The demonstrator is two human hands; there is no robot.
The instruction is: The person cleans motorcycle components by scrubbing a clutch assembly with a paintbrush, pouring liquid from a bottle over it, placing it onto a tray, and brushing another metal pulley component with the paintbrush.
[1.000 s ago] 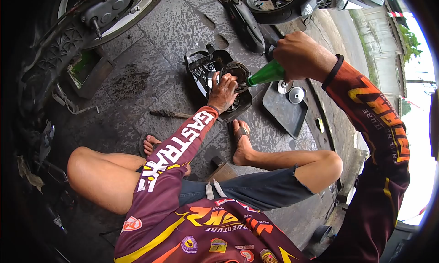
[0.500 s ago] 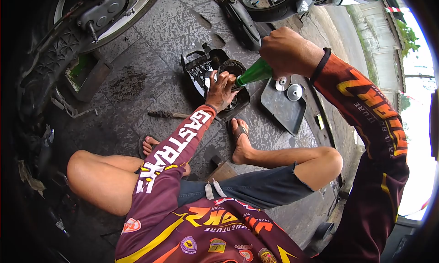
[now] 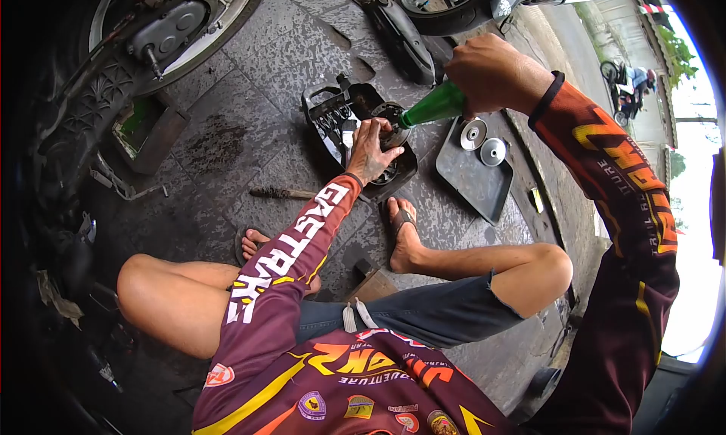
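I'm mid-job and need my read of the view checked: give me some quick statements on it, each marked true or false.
1. The right hand holds a green bottle. True.
2. The bottle stands upright on the floor. False: it is held tilted, its neck near the left hand.
3. Two round metal discs lie on the tray. True.
4. The left hand rests on a knee. False: it is over the black container.
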